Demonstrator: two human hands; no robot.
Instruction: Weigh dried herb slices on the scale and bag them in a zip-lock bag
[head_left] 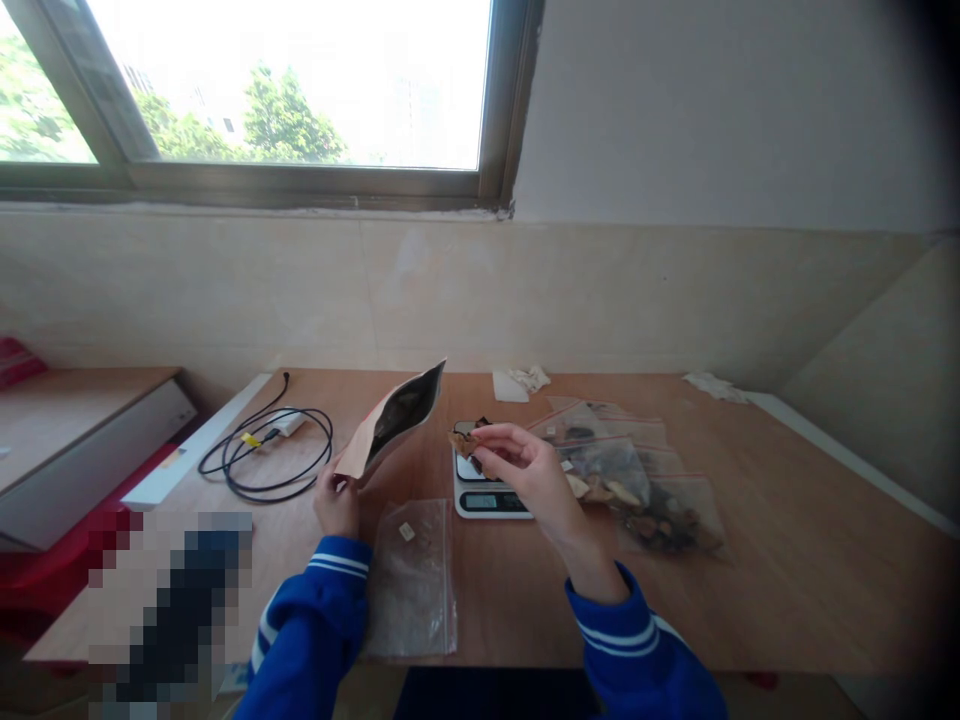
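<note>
My left hand (337,503) holds a brown paper pouch (390,421) by its bottom corner, tilted with its open mouth facing right. My right hand (519,468) pinches a few dried brown pieces (461,440) just above a small white kitchen scale (487,490), close to the pouch mouth. More dark pieces lie on the scale's platform, partly hidden by my fingers. An almost empty clear zip bag (414,580) lies flat on the wooden table (787,560) in front of me, between my arms.
Several clear zip bags of dried goods (637,480) lie right of the scale. A coiled black cable with a white charger (270,445) sits at the left. Crumpled white paper (525,380) lies by the wall. A pixelated patch covers the lower left.
</note>
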